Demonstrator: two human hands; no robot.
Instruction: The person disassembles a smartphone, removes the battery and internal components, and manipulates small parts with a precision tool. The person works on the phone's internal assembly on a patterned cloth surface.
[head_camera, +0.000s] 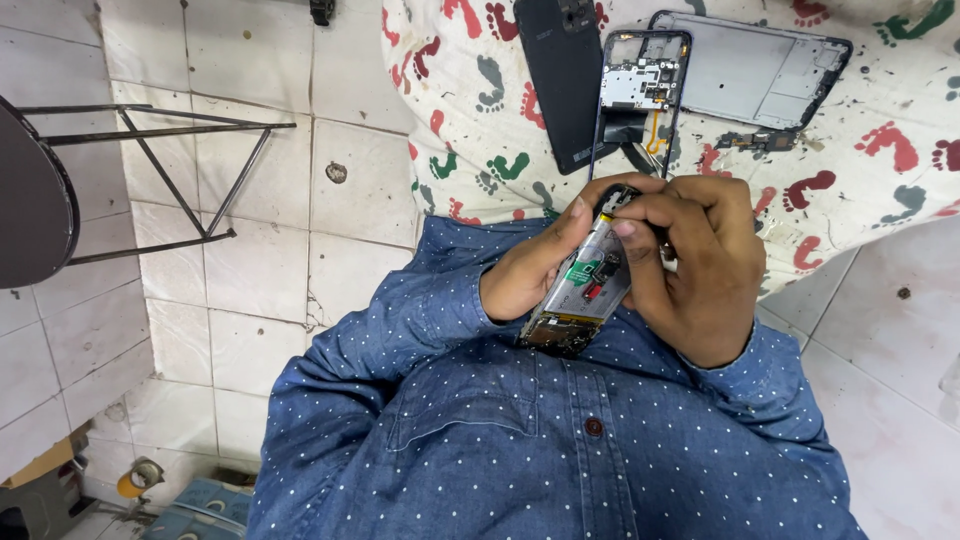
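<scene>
Shiny metal phone battery (590, 280), printed cotton cloth (880, 130), matt dotted shirt (520, 440), worn glazed tiles (250, 260)

Both hands, left hand (530, 270) and right hand (695, 265), grip an opened phone (585, 290).

The person wears a long-sleeved blue shirt (520, 440) covered in small white dots. It buttons down the front with a dark reddish button (594, 427) on the placket, and a patch pocket (455, 395) sits on the chest. The cuffs close around the wrists, and both hands, the left hand (535, 265) and the right hand (700, 265), are bare.
</scene>
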